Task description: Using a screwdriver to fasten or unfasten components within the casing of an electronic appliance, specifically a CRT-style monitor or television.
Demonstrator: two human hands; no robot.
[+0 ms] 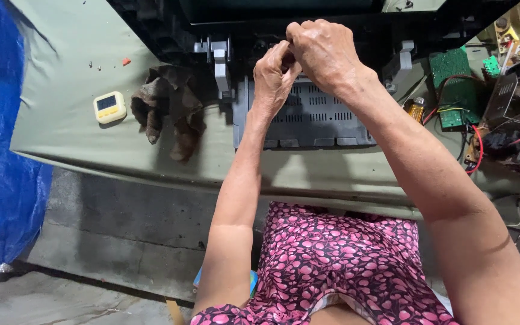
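A: Where is the casing [308, 117] from the hands?
B: Directly under them on the worktop [61, 114]; left hand [274, 75] and right hand [323, 51] touch, grips pinched narrow at its far edge; what they hold is hidden

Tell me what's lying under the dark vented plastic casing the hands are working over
The vented casing rests on a grey-green cloth-covered table, with a crumpled brown rag to its left. Both hands, left and right, cover its upper edge, so what their grip pinches is hidden.

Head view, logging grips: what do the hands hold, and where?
Cannot be told: left hand and right hand pinch together above the slotted black plastic casing.
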